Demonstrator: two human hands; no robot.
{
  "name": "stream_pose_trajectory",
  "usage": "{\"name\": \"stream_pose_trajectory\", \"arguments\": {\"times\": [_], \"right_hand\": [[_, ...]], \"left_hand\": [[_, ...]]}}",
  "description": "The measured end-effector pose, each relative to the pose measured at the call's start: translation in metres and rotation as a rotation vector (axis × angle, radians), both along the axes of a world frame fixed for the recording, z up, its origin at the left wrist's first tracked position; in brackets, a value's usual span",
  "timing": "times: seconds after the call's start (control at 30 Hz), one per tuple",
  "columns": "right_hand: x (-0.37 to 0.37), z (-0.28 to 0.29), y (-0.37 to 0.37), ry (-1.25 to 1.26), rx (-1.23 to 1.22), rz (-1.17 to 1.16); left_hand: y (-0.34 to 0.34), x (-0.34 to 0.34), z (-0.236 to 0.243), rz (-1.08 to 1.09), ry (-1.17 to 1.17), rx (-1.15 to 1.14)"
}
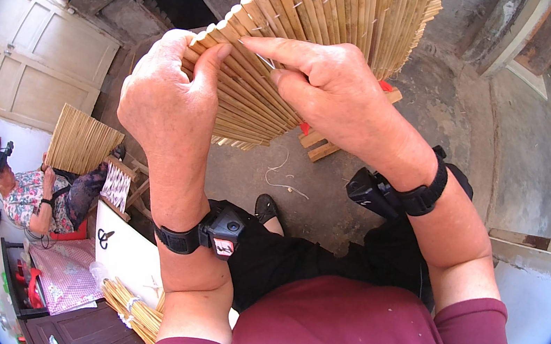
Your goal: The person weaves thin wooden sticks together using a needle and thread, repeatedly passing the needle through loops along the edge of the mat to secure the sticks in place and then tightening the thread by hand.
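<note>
A mat of bamboo sticks point(312, 10), tied side by side with white thread, is held up in front of me and fans out to the upper right. My left hand point(171, 101) is closed around its left edge, thumb pressing on the stick ends. Just to the right, my right hand point(336, 89) pinches a thin white strand point(268, 62) against the mat between thumb and forefinger. Whether that strand is thread or a needle I cannot tell. Behind the mat, a wooden stand point(321, 147) with red parts shows partly.
At the left a seated person point(29, 197) holds another stick mat point(82, 141). Black scissors point(104, 238) lie on a white board point(126, 257) beside a bundle of thin sticks point(136, 311). Loose string point(281, 180) lies on the concrete floor point(538, 159).
</note>
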State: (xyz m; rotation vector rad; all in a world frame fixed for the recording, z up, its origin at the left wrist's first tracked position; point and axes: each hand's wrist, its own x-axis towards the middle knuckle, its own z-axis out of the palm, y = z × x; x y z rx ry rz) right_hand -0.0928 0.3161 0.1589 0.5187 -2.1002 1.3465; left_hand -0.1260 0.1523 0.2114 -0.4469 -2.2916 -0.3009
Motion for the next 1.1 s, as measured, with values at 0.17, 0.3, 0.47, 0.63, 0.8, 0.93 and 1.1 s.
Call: {"name": "stream_pose_trajectory", "arguments": {"times": [0.17, 0.3, 0.47, 0.63, 0.8, 0.93, 1.1], "right_hand": [[-0.0001, 0.0029, 0.0006, 0.0, -0.057, 0.019], [0.0055, 0.0099, 0.0027, -0.199, -0.094, 0.102], [0.0016, 0.0017, -0.0003, -0.031, -0.069, 0.056], [0.0026, 0.0032, -0.0017, -0.056, -0.066, 0.035], [0.0004, 0.0014, -0.0005, -0.024, -0.062, 0.03], [0.0013, 0.0024, -0.0002, -0.042, -0.026, 0.018], [0.0014, 0.0063, 0.0002, -0.05, -0.016, 0.006]], "left_hand": [[0.0012, 0.0014, 0.0022, 0.008, -0.035, 0.021], [0.0011, 0.0014, 0.001, -0.005, -0.022, 0.031], [0.0014, 0.0016, 0.0005, 0.002, -0.004, 0.018], [-0.0004, 0.0012, -0.0007, 0.013, 0.006, 0.016], [0.0005, 0.0026, 0.0004, 0.008, -0.013, 0.023], [0.0002, 0.0026, 0.0003, 0.007, -0.013, 0.021], [-0.0006, 0.0018, -0.0004, 0.009, -0.01, 0.014]]}}
